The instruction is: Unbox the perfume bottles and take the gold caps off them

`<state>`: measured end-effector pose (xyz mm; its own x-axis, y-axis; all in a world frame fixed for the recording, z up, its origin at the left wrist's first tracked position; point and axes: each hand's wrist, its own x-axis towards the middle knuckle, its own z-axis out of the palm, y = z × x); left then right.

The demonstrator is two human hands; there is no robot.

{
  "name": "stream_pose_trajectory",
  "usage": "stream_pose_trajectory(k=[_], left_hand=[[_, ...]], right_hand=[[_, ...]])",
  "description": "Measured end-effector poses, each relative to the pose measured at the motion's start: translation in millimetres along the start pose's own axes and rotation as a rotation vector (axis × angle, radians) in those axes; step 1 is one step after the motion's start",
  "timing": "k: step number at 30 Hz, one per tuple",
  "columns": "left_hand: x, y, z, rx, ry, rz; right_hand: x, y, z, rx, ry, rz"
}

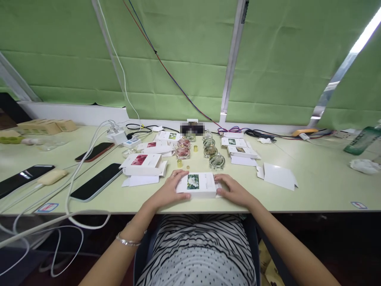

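A white cardboard box (204, 183) with a white-flower picture lies flat near the table's front edge. Around its left end my left hand (169, 189) is closed, fingers at the back and thumb along the front. My right hand (234, 190) grips the right end, where a white flap shows between thumb and fingers. Just behind the box stand round glass bottles, a clear one (217, 161) on the right and a pink one (182, 152) on the left. Small gold caps (179, 163) lie between the two rows.
White boxes with red pictures (144, 162) lie left of the bottles, more boxes (242, 152) right. An unfolded white carton (277, 176) is farther right. Phones (97, 182) and white cables (70, 194) cover the left side. A green bottle (362, 140) stands at the far right.
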<state>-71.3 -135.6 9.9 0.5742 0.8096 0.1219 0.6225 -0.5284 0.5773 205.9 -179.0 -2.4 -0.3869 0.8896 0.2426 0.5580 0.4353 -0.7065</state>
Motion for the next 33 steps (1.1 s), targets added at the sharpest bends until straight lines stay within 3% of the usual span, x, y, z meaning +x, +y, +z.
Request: stream_pose_trajectory(k=[14, 29, 33], left_hand=[[6.7, 4.2, -5.3, 0.002, -0.106, 0.013], [2.7, 3.1, -1.2, 0.065, -0.057, 0.019], [4.8, 0.9, -0.3, 0.077, -0.040, 0.047]], right_hand=[[-2.7, -3.9, 0.1, -0.056, 0.024, 0.082], [-2.9, -1.2, -0.5, -0.060, 0.012, 0.022], [-4.1, 2.7, -5.4, -0.039, -0.059, 0.029]])
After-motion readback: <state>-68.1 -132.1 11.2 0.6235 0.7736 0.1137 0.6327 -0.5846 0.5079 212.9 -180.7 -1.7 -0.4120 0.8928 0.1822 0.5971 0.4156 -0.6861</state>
